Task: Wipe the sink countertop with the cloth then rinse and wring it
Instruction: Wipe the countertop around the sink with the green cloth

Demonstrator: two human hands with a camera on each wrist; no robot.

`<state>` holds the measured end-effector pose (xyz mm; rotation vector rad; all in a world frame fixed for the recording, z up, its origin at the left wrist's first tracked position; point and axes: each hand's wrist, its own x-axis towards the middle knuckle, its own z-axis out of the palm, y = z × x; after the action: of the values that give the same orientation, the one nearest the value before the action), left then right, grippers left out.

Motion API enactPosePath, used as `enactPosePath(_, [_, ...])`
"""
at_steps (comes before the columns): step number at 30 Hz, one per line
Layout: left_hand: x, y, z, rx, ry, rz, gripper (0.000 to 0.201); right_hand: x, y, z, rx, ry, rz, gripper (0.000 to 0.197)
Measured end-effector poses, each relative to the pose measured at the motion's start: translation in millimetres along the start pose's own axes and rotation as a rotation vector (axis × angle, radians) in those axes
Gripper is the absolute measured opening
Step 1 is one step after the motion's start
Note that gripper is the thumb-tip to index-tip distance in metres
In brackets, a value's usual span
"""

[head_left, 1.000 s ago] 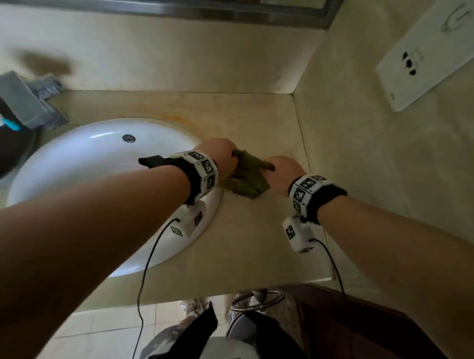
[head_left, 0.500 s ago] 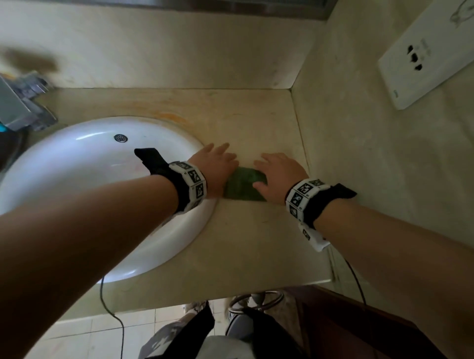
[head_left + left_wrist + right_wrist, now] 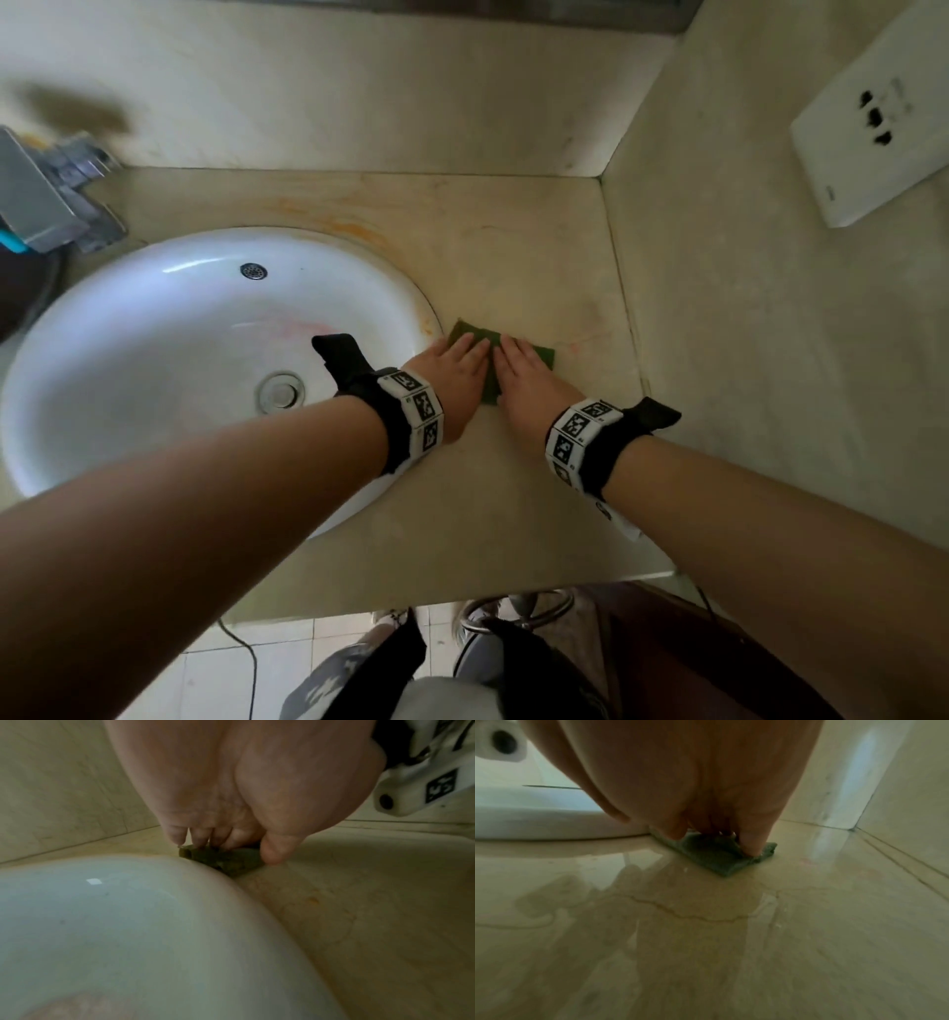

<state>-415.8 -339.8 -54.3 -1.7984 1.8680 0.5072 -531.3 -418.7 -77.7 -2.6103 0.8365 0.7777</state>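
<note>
A dark green cloth (image 3: 543,354) lies folded flat on the beige countertop (image 3: 513,246), just right of the white sink's rim (image 3: 411,288). My left hand (image 3: 454,360) and right hand (image 3: 521,372) lie side by side on it, fingers straight, pressing it down. In the left wrist view the fingertips (image 3: 200,839) push on the cloth (image 3: 226,862) at the basin's edge. In the right wrist view the fingers (image 3: 753,841) hold down the cloth (image 3: 713,860) on a wet, shiny surface. Most of the cloth is hidden under the hands.
A metal faucet (image 3: 36,200) stands at the far left behind the sink basin (image 3: 154,334). Walls close in behind and to the right, with a white socket (image 3: 868,123). An orange stain (image 3: 334,221) marks the counter. The front edge (image 3: 462,586) is close to me.
A second ago both hands gripped the bunched cloth above the counter. They laid it down, opened flat on it, and now press it side by side.
</note>
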Motion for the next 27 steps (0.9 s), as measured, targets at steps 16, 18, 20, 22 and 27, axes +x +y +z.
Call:
enactPosePath(16, [-22, 3, 21, 0.012, 0.040, 0.100, 0.091, 17, 9, -20, 0.017, 0.190, 0.010, 0.050])
enactPosePath(18, [-22, 2, 24, 0.010, 0.041, 0.103, 0.090, 22, 11, -18, -0.028, 0.162, 0.013, 0.052])
enactPosePath(20, [-22, 1, 26, 0.003, 0.049, 0.100, 0.090, 25, 14, -19, -0.033, 0.141, 0.023, 0.052])
enactPosePath(22, [-22, -1, 28, 0.003, 0.053, 0.104, 0.090, 26, 23, -22, -0.012, 0.135, 0.068, 0.052])
enactPosePath(27, [-21, 2, 26, 0.008, 0.021, 0.107, 0.094, 18, 45, -28, -0.049, 0.103, 0.205, 0.051])
